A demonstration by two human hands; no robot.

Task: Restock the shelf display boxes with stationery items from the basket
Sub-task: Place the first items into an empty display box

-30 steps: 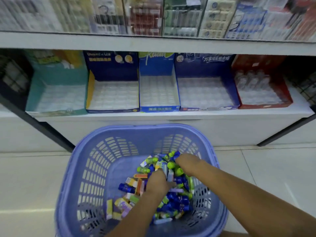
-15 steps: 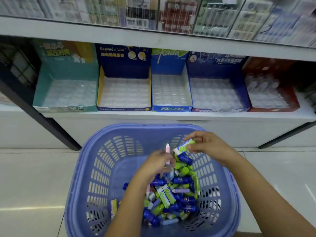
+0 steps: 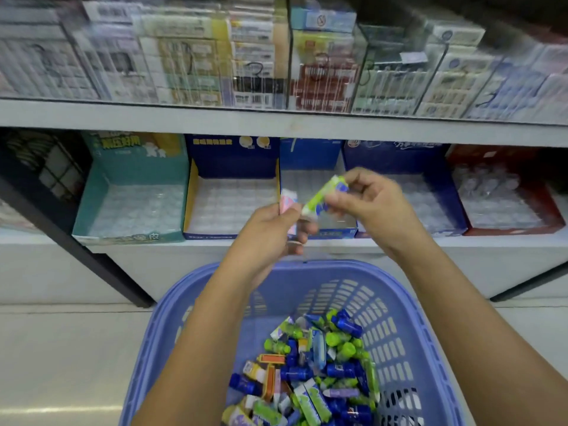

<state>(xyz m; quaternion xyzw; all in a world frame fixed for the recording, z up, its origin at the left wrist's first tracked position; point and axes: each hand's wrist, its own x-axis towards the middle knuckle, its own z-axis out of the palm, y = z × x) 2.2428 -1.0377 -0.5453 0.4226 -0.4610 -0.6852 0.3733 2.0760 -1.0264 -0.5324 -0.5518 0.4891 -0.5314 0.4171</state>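
A purple plastic basket [image 3: 215,290] stands on the floor below me, holding several small green, blue and orange stationery items [image 3: 310,367]. Both hands are raised in front of the lower shelf. My left hand [image 3: 270,232] grips a pink and white item [image 3: 288,198]. My right hand [image 3: 373,207] pinches a green and blue stick [image 3: 325,193], tilted, its lower end near my left fingers. Behind them sits a row of display boxes: teal [image 3: 129,207], dark blue with yellow sides [image 3: 233,204], light blue [image 3: 310,155], dark blue [image 3: 430,207] and red [image 3: 507,204].
The display boxes hold clear plastic slotted trays. An upper shelf [image 3: 276,121] carries several packaged goods behind clear fronts. A black diagonal shelf post [image 3: 80,244] runs down at the left. Pale tiled floor [image 3: 61,364] surrounds the basket.
Both hands rose out of the basket, each with an item, and now sit in front of the middle display boxes. The view tilted upward toward the shelf.
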